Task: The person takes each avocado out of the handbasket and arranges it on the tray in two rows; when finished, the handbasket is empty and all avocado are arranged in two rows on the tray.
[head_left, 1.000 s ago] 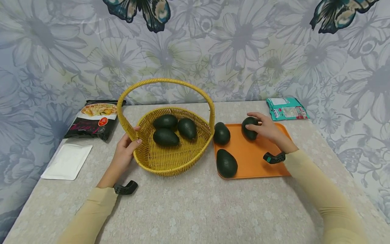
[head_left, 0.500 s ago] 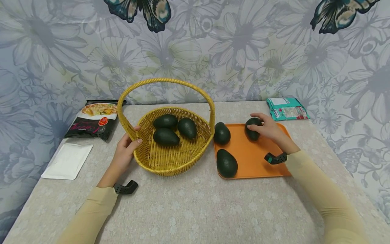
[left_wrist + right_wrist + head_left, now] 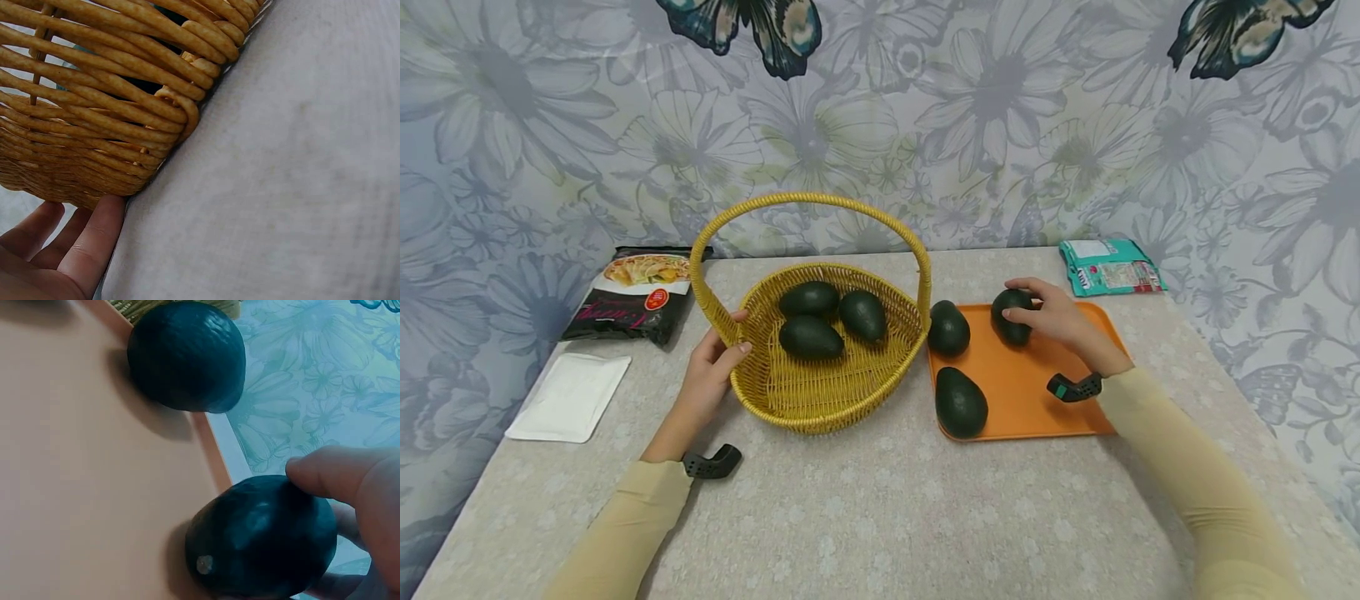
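A yellow wicker basket (image 3: 790,400) with a tall handle holds three dark green avocados (image 3: 811,337). At its left side, my left hand (image 3: 706,367) grips the rim by the handle's base, the thumb on top; in the left wrist view several fingertips touch the woven wall (image 3: 106,125). On the orange tray (image 3: 1022,392), my right hand (image 3: 1056,321) holds an avocado (image 3: 1009,315) near the back edge, thumb and fingers around it, as the right wrist view also shows. Two more avocados (image 3: 949,328) (image 3: 961,403) lie along the tray's left side.
A black food packet (image 3: 628,296) lies at the back left, with a flat white packet (image 3: 568,398) in front of it. Behind the tray's right corner is a teal packet (image 3: 1112,268). A patterned wall (image 3: 985,167) rises behind the table.
My right hand and the avocado in it shifted slightly right, then back left above or on the tray. The left hand and basket stayed in place.
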`<state>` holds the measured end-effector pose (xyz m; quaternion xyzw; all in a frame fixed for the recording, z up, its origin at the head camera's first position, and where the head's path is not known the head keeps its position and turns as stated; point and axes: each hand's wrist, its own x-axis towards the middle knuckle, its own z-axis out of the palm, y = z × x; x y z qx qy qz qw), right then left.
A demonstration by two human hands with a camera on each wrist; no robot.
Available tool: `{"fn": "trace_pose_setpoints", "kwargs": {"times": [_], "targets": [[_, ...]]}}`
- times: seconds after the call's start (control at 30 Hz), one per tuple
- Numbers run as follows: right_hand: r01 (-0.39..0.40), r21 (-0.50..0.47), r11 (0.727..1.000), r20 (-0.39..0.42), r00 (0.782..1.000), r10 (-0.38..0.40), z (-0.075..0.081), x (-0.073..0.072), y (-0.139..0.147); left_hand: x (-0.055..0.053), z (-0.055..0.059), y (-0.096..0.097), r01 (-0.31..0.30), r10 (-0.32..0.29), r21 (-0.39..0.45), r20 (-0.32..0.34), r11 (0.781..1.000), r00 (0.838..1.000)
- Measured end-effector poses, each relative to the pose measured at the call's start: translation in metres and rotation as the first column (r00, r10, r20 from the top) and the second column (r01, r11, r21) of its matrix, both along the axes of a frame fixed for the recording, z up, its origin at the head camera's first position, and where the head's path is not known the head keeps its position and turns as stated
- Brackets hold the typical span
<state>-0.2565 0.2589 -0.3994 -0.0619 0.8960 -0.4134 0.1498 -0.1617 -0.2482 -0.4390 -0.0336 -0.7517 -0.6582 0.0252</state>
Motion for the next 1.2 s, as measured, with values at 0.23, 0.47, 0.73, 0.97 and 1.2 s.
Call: {"fn": "trace_pose_setpoints", "kwargs": {"times": [0.23, 0.47, 0.73, 0.97, 1.2], "targets": [[0.025, -0.005, 1.0, -0.005, 1.0, -0.025, 0.002, 0.001, 0.006, 0.0, 0.0, 0.0, -0.002, 0.002, -0.002, -0.008, 1.0, 1.0], [0.043, 0.025, 0.999, -0.003, 0.999, -0.043, 0.003, 0.002, 0.01, 0.0, 0.0, 0.001, -0.004, 0.004, -0.002, -0.003, 1.0, 1.0], [0.059, -0.002, 0.998, -0.001, 0.998, -0.059, 0.004, 0.004, 0.017, -0.001, 0.0, 0.003, -0.001, 0.001, -0.008, 0.017, 1.0, 1.0], [0.07, -0.022, 0.997, 0.011, 0.998, -0.069, 0.009, 0.007, 0.023, 0.0, 0.0, 0.003, 0.0, 0.0, -0.006, 0.018, 1.0, 1.0], [0.052, -0.047, 0.998, 0.002, 0.999, -0.052, 0.01, 0.005, 0.025, 0.0, 0.001, 0.001, -0.003, 0.003, -0.004, 0.015, 1.0, 1.0]]}}
